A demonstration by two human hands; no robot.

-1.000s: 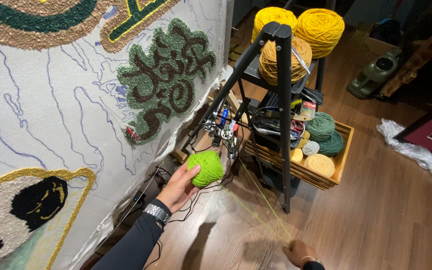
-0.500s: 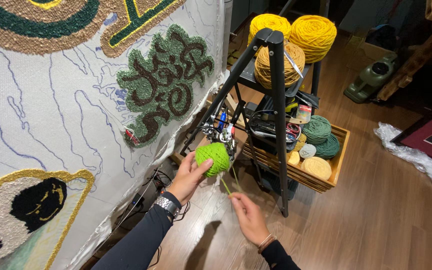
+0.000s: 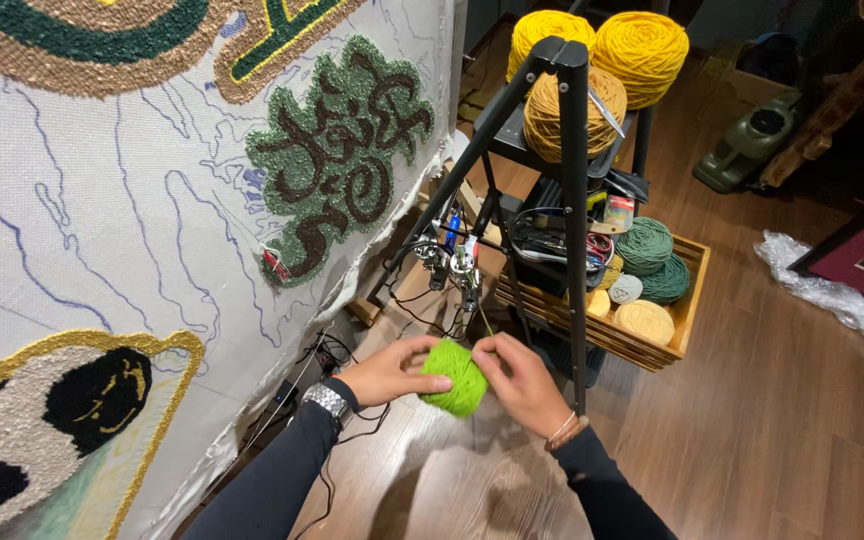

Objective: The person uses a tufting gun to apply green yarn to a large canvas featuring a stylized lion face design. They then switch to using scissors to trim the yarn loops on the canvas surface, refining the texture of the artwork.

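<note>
A bright green ball of yarn [image 3: 458,377] sits between both my hands, low in the middle of the view. My left hand [image 3: 389,372], with a watch on the wrist, cups its left side. On its right side, my right hand [image 3: 522,380] grips it, fingers curled over the top. A thin green strand runs up from the ball toward a tufting tool [image 3: 452,262] hanging on the black frame stand [image 3: 574,200].
A stretched white cloth [image 3: 132,200] with tufted green, brown, gold and black shapes fills the left. Yellow yarn cones [image 3: 602,50] top the stand. A wooden crate [image 3: 687,300] holds green and cream yarn balls. Cables lie on the wood floor [image 3: 792,420].
My right hand came up from low near the floor and closed on the green ball's right side. The ball dropped slightly, away from the tool.
</note>
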